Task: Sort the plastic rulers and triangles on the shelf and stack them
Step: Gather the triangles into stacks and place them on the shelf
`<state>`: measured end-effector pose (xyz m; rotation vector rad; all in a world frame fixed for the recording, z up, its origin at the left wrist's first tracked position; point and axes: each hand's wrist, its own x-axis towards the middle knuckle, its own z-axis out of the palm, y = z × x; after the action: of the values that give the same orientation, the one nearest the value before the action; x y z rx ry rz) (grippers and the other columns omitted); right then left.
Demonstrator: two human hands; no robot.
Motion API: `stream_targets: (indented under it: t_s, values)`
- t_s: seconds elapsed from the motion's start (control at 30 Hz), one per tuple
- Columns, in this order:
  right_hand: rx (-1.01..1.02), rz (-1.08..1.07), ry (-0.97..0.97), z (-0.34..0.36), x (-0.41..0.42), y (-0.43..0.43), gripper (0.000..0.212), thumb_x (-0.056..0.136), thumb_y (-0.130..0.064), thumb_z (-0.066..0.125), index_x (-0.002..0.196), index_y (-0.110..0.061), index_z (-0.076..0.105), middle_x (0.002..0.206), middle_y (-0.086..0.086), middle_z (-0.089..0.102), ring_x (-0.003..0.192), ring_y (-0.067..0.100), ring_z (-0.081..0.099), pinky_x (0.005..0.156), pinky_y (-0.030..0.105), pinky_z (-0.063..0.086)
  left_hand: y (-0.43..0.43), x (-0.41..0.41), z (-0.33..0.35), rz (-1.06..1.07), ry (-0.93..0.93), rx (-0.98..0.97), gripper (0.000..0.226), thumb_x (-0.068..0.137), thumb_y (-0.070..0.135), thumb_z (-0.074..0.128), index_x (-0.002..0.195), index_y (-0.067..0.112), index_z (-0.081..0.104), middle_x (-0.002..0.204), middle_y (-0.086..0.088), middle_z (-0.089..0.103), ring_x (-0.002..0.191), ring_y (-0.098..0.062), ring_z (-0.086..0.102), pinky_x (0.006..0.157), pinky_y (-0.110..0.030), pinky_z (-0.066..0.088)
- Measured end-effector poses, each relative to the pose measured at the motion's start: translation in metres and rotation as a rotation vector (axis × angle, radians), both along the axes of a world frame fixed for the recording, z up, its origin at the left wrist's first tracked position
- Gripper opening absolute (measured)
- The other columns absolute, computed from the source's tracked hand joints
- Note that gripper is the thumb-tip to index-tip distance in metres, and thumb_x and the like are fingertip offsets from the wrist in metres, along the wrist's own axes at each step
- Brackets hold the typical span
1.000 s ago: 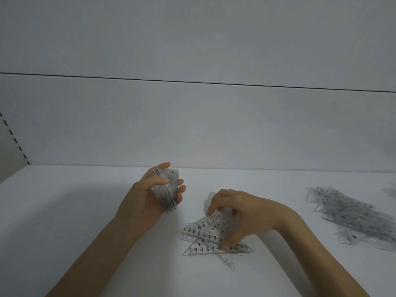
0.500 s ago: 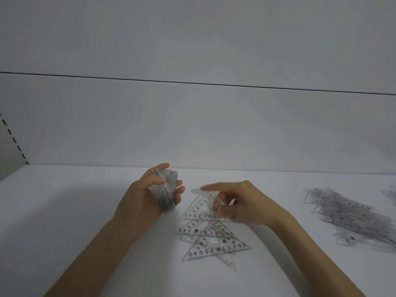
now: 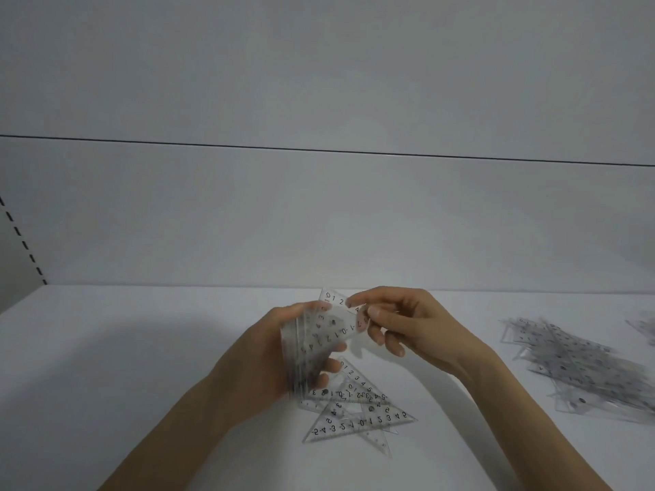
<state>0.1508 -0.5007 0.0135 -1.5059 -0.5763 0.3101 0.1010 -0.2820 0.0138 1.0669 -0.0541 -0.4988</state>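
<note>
Raised since before, right hand (image 3: pixel 400 326) pinches clear numbered triangle (image 3: pixel 339 318) against stack (image 3: pixel 298 356).

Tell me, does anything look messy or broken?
Nothing looks broken. Messy bits: a few clear triangles lie crisscrossed on the shelf below the left hand, and the bigger pile at the right is jumbled every way. The left hand's stack is fairly neat; the right hand pinches a single triangle.

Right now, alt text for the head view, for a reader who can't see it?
A person's left hand grips a stack of clear plastic triangles while the right hand pinches one more triangle against it, above a white shelf. A few loose triangles lie below the hands; a larger pile lies at the right.
</note>
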Motion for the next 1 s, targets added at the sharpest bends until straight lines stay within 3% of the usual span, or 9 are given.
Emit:
stream_targets:
  t_s: [0.17, 0.27, 0.43, 0.5, 0.63, 0.73, 0.83, 0.9, 1.0]
  values:
    - [-0.023, -0.122, -0.098, -0.002, -0.001, 0.007, 0.012, 0.076, -0.005, 0.072, 0.087, -0.001, 0.069, 0.065, 0.011, 0.062, 0.051, 0.016, 0.051, 0.04, 0.02, 0.038, 0.003, 0.001, -0.005, -0.12, -0.047, -0.081, 0.066, 0.057, 0.027, 0.082, 0.119, 0.017, 0.061, 0.107, -0.029, 0.06, 0.072, -0.034, 0.063, 0.058, -0.034, 0.054]
    - [-0.06, -0.206, -0.141, -0.003, -0.003, 0.012, 0.008, 0.075, -0.006, 0.075, 0.083, -0.005, 0.072, 0.057, 0.001, 0.058, 0.049, 0.013, 0.044, 0.041, 0.02, 0.031, 0.003, 0.002, -0.007, -0.148, -0.074, -0.087, 0.058, 0.062, 0.018, 0.072, 0.12, 0.017, 0.062, 0.109, -0.03, 0.059, 0.075, -0.035, 0.062, 0.059, -0.035, 0.054]
    - [-0.085, -0.275, -0.22, -0.007, -0.006, 0.022, 0.006, 0.08, -0.006, 0.073, 0.084, -0.01, 0.075, 0.076, -0.007, 0.065, 0.055, 0.005, 0.048, 0.042, 0.02, 0.032, 0.004, 0.003, -0.01, -0.159, -0.111, -0.104, 0.051, 0.063, 0.008, 0.066, 0.113, 0.017, 0.064, 0.108, -0.03, 0.059, 0.076, -0.035, 0.061, 0.058, -0.037, 0.054]
    - [-0.092, -0.329, -0.204, -0.008, -0.004, 0.021, 0.011, 0.089, -0.011, 0.065, 0.093, -0.011, 0.075, 0.073, -0.009, 0.064, 0.054, 0.006, 0.048, 0.042, 0.021, 0.034, 0.005, 0.004, -0.01, -0.143, -0.128, -0.119, 0.052, 0.061, 0.006, 0.065, 0.111, 0.018, 0.065, 0.108, -0.03, 0.059, 0.075, -0.035, 0.06, 0.059, -0.038, 0.053]
    - [-0.09, -0.411, -0.146, -0.006, 0.004, 0.007, 0.022, 0.099, -0.015, 0.05, 0.103, -0.017, 0.072, 0.083, 0.0, 0.066, 0.063, 0.013, 0.052, 0.046, 0.022, 0.04, 0.008, 0.005, -0.008, -0.084, -0.139, -0.159, 0.053, 0.057, 0.004, 0.065, 0.107, 0.019, 0.067, 0.107, -0.029, 0.061, 0.073, -0.033, 0.061, 0.057, -0.038, 0.052]
    - [-0.348, -0.29, -0.2, -0.006, 0.008, -0.003, 0.016, 0.091, -0.021, 0.063, 0.103, -0.026, 0.072, 0.089, -0.004, 0.069, 0.074, 0.008, 0.059, 0.057, 0.023, 0.046, 0.01, 0.005, -0.008, -0.049, -0.163, -0.177, 0.053, 0.057, 0.004, 0.065, 0.107, 0.018, 0.066, 0.105, -0.028, 0.062, 0.073, -0.033, 0.061, 0.057, -0.038, 0.052]
    - [-0.678, -0.032, -0.254, -0.006, 0.006, -0.001, 0.048, 0.064, -0.052, 0.08, 0.109, -0.048, 0.064, 0.106, -0.019, 0.062, 0.095, -0.002, 0.056, 0.074, 0.017, 0.044, 0.011, 0.008, -0.008, 0.001, -0.172, -0.175, 0.052, 0.056, 0.004, 0.067, 0.106, 0.018, 0.066, 0.106, -0.026, 0.063, 0.074, -0.033, 0.063, 0.059, -0.036, 0.054]
    - [-0.84, 0.09, -0.268, -0.008, 0.004, 0.004, 0.066, 0.058, -0.05, 0.085, 0.118, -0.051, 0.057, 0.115, -0.022, 0.051, 0.101, -0.005, 0.049, 0.08, 0.014, 0.038, 0.013, 0.011, -0.008, 0.056, -0.159, -0.182, 0.059, 0.048, 0.004, 0.076, 0.105, 0.019, 0.067, 0.105, -0.026, 0.064, 0.074, -0.033, 0.064, 0.059, -0.036, 0.054]
    - [-0.944, 0.12, -0.346, -0.012, 0.003, 0.006, 0.068, 0.061, -0.038, 0.087, 0.123, -0.04, 0.059, 0.109, -0.018, 0.044, 0.091, -0.008, 0.044, 0.075, 0.011, 0.031, 0.014, 0.013, -0.008, 0.12, -0.15, -0.177, 0.069, 0.039, 0.008, 0.085, 0.104, 0.019, 0.068, 0.104, -0.026, 0.064, 0.074, -0.032, 0.064, 0.059, -0.036, 0.054]
